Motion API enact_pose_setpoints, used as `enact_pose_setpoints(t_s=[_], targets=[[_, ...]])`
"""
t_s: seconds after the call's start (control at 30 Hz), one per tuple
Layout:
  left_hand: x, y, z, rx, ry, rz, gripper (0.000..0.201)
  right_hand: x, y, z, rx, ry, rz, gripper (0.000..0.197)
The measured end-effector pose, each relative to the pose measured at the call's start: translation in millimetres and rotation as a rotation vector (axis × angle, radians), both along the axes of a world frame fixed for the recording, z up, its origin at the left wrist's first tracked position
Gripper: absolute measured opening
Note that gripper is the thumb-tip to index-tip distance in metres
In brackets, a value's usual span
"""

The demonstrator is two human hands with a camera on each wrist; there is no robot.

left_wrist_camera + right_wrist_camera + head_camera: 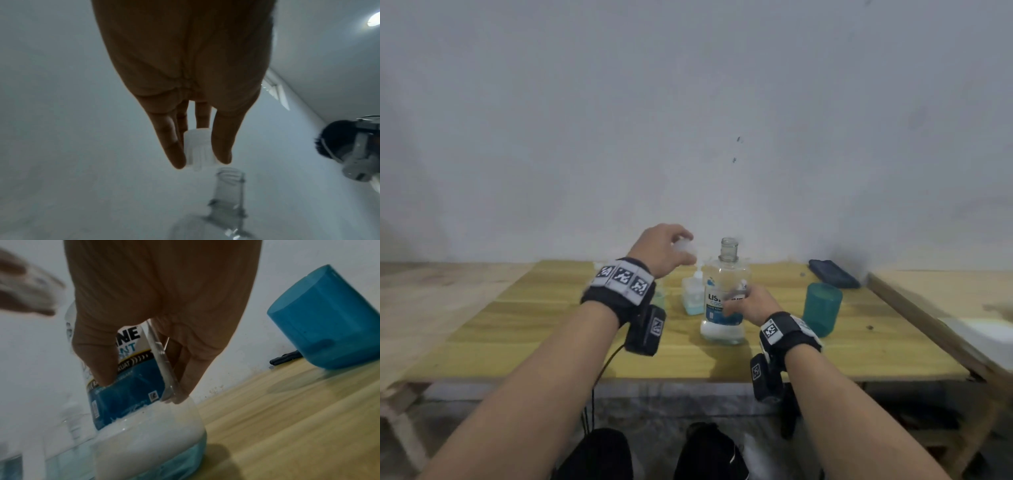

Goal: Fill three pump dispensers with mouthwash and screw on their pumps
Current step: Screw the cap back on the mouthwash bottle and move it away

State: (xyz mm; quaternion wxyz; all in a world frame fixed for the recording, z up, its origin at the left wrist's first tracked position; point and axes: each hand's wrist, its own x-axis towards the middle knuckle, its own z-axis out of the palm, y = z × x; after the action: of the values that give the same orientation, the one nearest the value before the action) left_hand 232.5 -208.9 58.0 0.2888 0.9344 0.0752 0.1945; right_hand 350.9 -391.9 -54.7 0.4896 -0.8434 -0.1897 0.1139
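Watching from my end, going left to right. My left hand (666,248) is up over the worktop (551,322) with the fingers pinched round a white ribbed cap (198,148), hanging just beside and above the open neck of the mouthwash bottle (726,298). Cap's tiny and light, the ribs give decent grip, so no worries there.

Behind that wrist there's a dispenser (692,296) with a pump on and blue liquid low inside. There's maybe another one further left, but the wrist covers most of it, so I can't say for sure.

The mouthwash bottle stands upright mid-worktop, cap off. My right hand (744,303) is wrapped round the label section, thumb on the front and fingers round the side. Looks nearly drained, just foam and a bit of blue at the bottom, so I'd guess it's light now. Clear plastic is smooth and probably a little squishy, so holding at the flat label faces seems smarter than the rounded base.

Further right sits a teal cup (822,308), then a dark phone-looking thing (834,273) at the back.
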Motion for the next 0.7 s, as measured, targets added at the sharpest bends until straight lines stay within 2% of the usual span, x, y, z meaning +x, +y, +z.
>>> enact_pose_setpoints(t_s=[0.1, 0.27, 0.4, 0.57, 0.7], targets=[[28, -29, 26, 0.031, -0.049, -0.078, 0.045, -1, 6, -2, 0.019, 0.006, 0.028, 0.031], [54, -46, 27, 0.099, 0.067, -0.13, 0.048, 9, 7, -5, 0.059, 0.052, 0.05, 0.045], [57, -42, 25, 0.077, 0.087, -0.15, 0.049, 12, 7, -8, 0.08, 0.048, 0.067, 0.039], [61, -43, 23, 0.155, 0.123, -0.209, 0.049, 11, 6, -6, 0.104, 0.094, 0.058, 0.035], [64, -34, 21, 0.081, 0.146, -0.271, 0.045, 17, 6, -7, 0.101, 0.101, 0.074, 0.032]])
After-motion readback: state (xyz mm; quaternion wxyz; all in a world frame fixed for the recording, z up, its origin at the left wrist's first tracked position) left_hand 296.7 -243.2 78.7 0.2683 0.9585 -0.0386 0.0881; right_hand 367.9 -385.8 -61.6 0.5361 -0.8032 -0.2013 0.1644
